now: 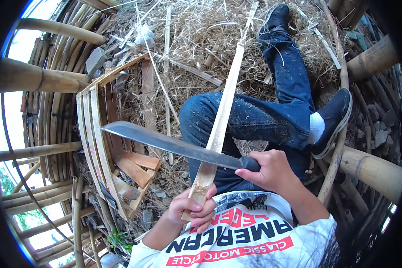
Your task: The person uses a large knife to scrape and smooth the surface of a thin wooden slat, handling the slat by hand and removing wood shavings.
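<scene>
A long, pale bamboo strip (227, 105) slants from my lap out past my knee toward the shavings. Its near end is wrapped by the fingers of my left hand (194, 207), close to my shirt. My right hand (270, 169) is closed around the dark handle of a machete (174, 146). The broad grey blade points left and crosses over the strip, a short way beyond my left hand. Whether the edge touches the strip or hovers above it, I cannot tell. My legs (254, 118) in blue jeans are bent, with the strip passing over one knee.
Curly bamboo shavings (196, 35) cover the ground ahead. A broken wooden crate (96, 129) stands on the left, with loose boards inside. Thick bamboo poles (44, 76) form a frame at left, and another pole (370, 172) lies at right. Stones (382, 134) lie beyond my shoe.
</scene>
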A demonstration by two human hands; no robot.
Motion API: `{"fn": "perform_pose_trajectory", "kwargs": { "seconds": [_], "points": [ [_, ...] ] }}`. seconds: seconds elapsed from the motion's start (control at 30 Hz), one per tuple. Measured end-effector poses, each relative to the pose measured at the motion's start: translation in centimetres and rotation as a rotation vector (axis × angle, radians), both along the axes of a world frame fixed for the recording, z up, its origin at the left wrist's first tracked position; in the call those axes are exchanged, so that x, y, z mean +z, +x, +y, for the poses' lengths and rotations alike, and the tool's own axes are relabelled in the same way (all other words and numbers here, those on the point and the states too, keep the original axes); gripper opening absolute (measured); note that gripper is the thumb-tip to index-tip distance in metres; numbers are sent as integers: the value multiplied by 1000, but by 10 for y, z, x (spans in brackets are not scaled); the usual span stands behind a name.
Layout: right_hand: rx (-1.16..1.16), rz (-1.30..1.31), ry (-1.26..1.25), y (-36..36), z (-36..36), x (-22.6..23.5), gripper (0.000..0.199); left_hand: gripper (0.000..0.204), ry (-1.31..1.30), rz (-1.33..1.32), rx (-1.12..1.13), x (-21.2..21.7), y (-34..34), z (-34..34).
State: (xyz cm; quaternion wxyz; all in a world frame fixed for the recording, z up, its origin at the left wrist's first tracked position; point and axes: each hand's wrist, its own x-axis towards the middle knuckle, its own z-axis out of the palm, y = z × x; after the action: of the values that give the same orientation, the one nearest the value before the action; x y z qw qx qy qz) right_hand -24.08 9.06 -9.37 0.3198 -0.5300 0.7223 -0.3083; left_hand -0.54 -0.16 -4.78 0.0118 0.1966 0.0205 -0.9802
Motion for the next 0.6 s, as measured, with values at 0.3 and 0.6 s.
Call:
{"fn": "perform_pose_trajectory", "kwargs": {
  "seconds": [0.3,0.6],
  "points": [
    [-45,144,-74,-12,-7,-18,56,28,25,33,32,6,1,2],
    [-122,214,44,-38,-20,-34,61,30,77,-46,33,22,7,9]
  ]
}}
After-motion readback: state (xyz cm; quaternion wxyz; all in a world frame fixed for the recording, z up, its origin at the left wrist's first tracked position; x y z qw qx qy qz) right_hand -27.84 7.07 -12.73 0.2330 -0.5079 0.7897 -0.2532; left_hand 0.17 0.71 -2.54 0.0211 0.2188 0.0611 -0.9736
